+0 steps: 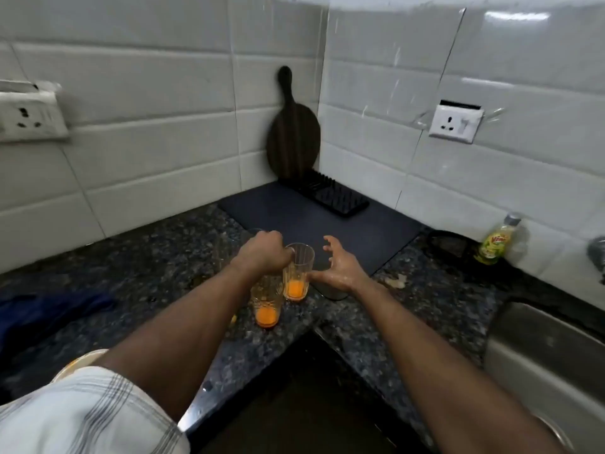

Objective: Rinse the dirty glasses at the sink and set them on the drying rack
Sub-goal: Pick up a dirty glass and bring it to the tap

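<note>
Left hand (262,253): fingers curl over the rim of a glass (298,273) that holds orange dregs.
Second glass (266,306): stands touching the first, partly under the left wrist, also with dregs.
Right hand (340,267): wet, fingers spread and holding nothing, just beside the gripped glass.
Setting: both glasses stand on the granite table (147,267) by the dark mat (327,224); the drying rack (337,199) is at the mat's back, the sink (540,348) well to the right.
Slip risk: wet fingers on smooth glass may lose hold in a handover.
Knock risk: lifting one glass may tip its neighbour and spill dregs.
Order risk: the rack lies nearer than the sink, inviting an unrinsed placing.
</note>
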